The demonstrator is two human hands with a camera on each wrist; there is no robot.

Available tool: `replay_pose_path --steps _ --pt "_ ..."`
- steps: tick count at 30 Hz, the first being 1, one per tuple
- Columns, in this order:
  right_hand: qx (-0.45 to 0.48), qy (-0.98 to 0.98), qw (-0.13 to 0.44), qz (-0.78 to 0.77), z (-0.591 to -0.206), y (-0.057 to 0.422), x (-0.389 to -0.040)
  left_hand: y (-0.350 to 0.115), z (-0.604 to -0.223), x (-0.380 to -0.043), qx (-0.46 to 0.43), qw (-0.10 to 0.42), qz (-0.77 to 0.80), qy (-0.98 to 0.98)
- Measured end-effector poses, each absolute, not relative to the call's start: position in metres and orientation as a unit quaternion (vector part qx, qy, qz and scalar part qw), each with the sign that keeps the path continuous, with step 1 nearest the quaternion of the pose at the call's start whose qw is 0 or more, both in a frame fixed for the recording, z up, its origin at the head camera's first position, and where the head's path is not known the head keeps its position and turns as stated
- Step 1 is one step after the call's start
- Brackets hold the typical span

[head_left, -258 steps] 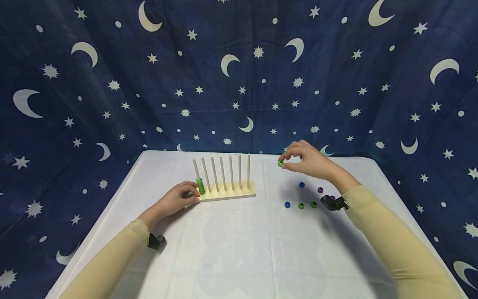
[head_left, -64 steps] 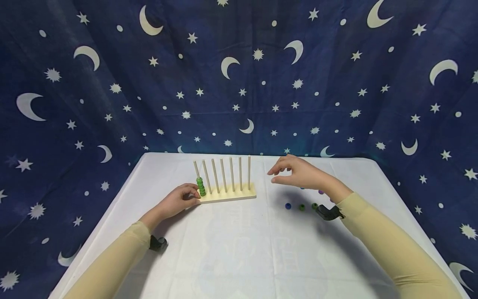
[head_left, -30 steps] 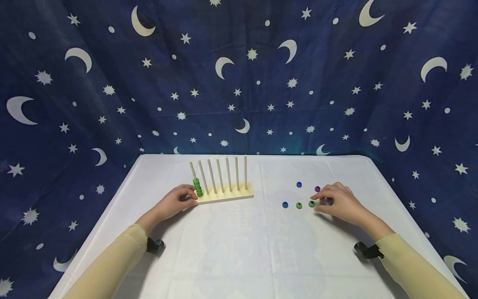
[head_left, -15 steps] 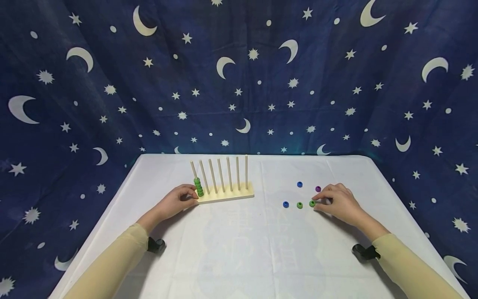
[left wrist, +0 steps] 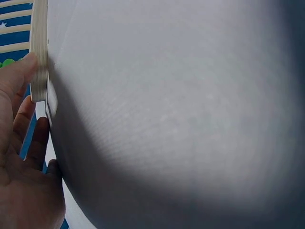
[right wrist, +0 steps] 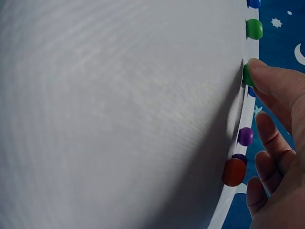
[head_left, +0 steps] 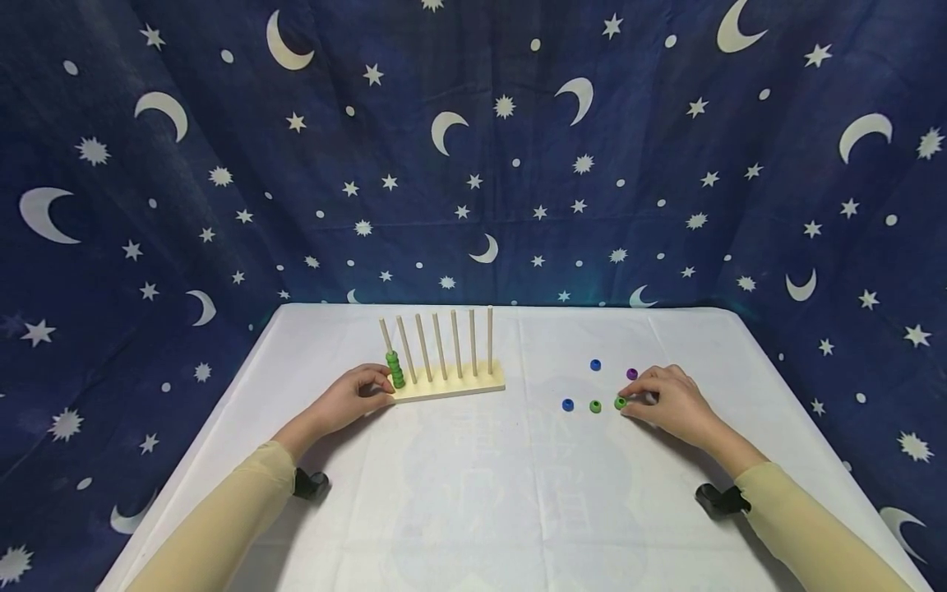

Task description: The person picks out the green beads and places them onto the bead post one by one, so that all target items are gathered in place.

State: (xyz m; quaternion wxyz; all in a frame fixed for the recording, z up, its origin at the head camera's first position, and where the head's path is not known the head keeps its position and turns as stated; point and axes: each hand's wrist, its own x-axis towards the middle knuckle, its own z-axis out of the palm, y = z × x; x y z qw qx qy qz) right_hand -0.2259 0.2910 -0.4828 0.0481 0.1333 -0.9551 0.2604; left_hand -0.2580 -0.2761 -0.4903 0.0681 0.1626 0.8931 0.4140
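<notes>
My left hand [head_left: 351, 399] grips the left end of a wooden peg rack [head_left: 459, 380], which has a row of upright pegs. In the left wrist view the thumb lies on the front of the rack's base [left wrist: 39, 47], with fingers behind. A stack of green beads [head_left: 395, 370] sits on the leftmost peg; the other pegs are bare. On the right of the table, thumb and index finger of my right hand [head_left: 673, 403] pinch a green bead [head_left: 620, 403] low at the cloth. The right wrist view shows the thumb partly covering this bead [right wrist: 247, 75].
Near the right hand lie another green bead [head_left: 595, 406], a front blue bead [head_left: 567, 404], a rear blue bead [head_left: 595, 364] and a purple bead [head_left: 632, 374]. An orange bead [right wrist: 234, 172] and a second purple bead [right wrist: 239, 157] show in the right wrist view.
The right hand, which held a green bead in the air 8.6 s ago, came away without it, moved right and closed on another. The green stack looks taller. The left hand stays at the rack.
</notes>
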Motion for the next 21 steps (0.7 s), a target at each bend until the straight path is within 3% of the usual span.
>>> replay_pose_path --steps 21 --pt "0.128 -0.956 0.042 0.259 -0.4828 0.2911 -0.2260 -0.2756 -0.4892 -0.2572 0.158 0.067 0.411 0.895"
